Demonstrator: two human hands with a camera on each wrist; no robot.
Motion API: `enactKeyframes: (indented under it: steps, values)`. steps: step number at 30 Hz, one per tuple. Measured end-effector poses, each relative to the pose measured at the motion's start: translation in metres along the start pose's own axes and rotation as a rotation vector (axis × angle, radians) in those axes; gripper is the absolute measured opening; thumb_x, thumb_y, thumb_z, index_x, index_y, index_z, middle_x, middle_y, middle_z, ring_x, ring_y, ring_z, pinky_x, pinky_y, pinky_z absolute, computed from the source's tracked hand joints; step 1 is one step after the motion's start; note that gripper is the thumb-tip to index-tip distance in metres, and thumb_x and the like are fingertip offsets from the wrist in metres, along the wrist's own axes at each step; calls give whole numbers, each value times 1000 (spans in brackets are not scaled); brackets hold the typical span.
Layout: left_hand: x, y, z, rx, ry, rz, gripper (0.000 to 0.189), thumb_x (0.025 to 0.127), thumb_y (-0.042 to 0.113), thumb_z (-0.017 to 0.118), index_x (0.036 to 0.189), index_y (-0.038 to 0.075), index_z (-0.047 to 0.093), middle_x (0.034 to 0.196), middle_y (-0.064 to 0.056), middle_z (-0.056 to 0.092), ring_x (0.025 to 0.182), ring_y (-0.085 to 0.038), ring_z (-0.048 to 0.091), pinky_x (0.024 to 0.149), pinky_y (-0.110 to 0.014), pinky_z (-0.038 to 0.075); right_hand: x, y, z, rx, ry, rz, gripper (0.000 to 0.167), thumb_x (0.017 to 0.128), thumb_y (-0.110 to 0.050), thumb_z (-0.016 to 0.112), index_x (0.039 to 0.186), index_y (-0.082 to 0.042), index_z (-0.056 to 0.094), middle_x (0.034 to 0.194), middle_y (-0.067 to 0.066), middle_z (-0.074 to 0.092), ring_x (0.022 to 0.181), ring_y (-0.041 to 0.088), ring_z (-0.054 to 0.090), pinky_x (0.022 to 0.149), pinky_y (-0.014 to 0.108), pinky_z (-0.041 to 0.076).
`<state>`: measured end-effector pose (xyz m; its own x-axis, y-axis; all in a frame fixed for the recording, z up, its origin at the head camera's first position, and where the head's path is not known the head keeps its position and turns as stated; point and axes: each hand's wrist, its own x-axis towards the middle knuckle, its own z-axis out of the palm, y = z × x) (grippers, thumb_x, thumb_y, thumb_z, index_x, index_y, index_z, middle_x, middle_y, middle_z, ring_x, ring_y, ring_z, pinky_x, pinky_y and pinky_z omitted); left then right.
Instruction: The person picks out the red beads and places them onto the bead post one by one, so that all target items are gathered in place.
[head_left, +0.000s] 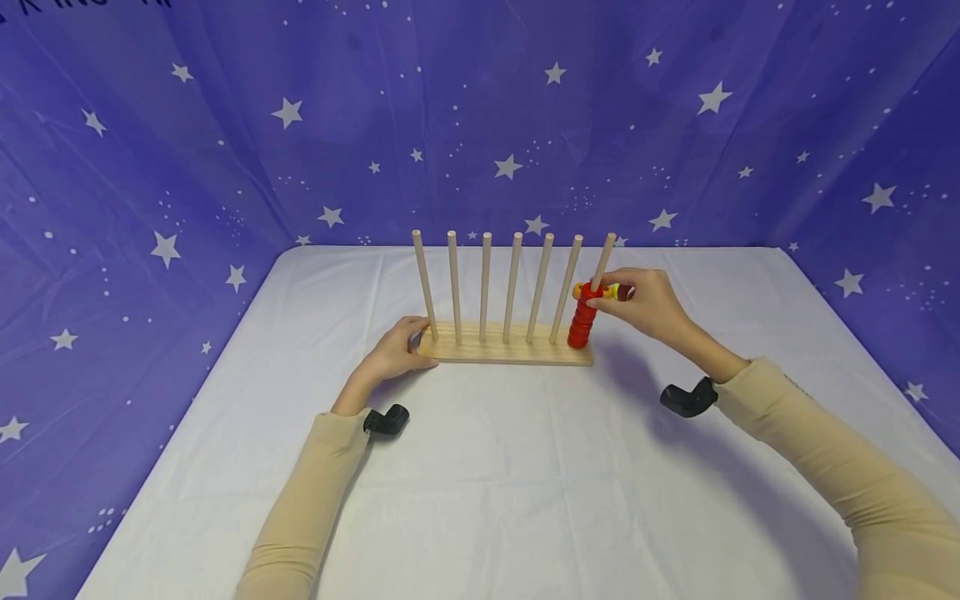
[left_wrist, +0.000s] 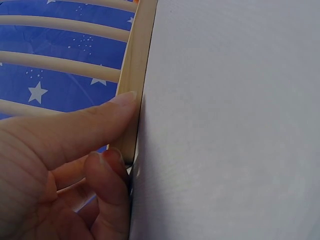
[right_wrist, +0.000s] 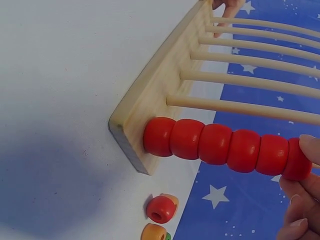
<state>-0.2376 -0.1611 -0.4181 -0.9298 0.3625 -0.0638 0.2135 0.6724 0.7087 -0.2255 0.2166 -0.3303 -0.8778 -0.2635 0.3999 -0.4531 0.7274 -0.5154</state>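
A pale wooden base board (head_left: pixel 510 355) carries a row of several upright wooden rods (head_left: pixel 483 287). My left hand (head_left: pixel 392 350) grips the board's left end; in the left wrist view its thumb (left_wrist: pixel 100 122) presses on the board's edge. Several red beads (right_wrist: pixel 215 144) are stacked on the rightmost rod (head_left: pixel 603 260), reaching down to the board. My right hand (head_left: pixel 647 307) pinches the topmost red bead (right_wrist: pixel 297 162) between thumb and fingers, around the same rod. The other rods carry no beads.
Behind the board's right end lie loose beads, among them a red bead (right_wrist: pixel 161 209) and an orange bead (right_wrist: pixel 153 233); my right hand partly hides them in the head view. A white cloth (head_left: pixel 495 467) covers the table. A purple star-printed curtain (head_left: pixel 465 108) stands behind.
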Motion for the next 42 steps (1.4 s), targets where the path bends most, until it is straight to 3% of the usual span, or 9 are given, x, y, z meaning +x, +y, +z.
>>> enactKeyframes:
  steps: [16, 21, 29, 42]
  values:
    - [0, -1, 1, 1, 4, -12, 77, 77, 11, 74, 141, -7, 34, 142, -22, 39, 73, -15, 46, 66, -24, 40, -1, 5, -3, -24, -110, 59, 34, 76, -13, 76, 105, 3, 69, 79, 16, 65, 64, 19, 45, 53, 21, 35]
    - [1, -2, 1, 0, 9, -3, 77, 77, 11, 74, 140, -8, 34, 141, -22, 39, 72, -14, 45, 64, -23, 40, -2, 12, -6, -48, -134, 54, 35, 78, -13, 74, 109, 1, 68, 89, 17, 68, 67, 20, 47, 55, 22, 37]
    - [0, -3, 0, 9, 10, 7, 77, 77, 11, 74, 140, -8, 34, 141, -22, 39, 72, -14, 45, 63, -22, 40, 0, 28, -8, -65, -92, 28, 31, 79, -10, 72, 108, 2, 68, 98, 20, 71, 68, 21, 54, 54, 19, 41]
    - [0, -1, 1, 8, 6, -3, 77, 78, 12, 73, 141, -7, 34, 141, -22, 39, 73, -15, 46, 66, -24, 40, 1, 57, -11, -100, -47, 151, 30, 81, -8, 69, 109, 1, 68, 92, 22, 70, 64, 14, 46, 50, 20, 34]
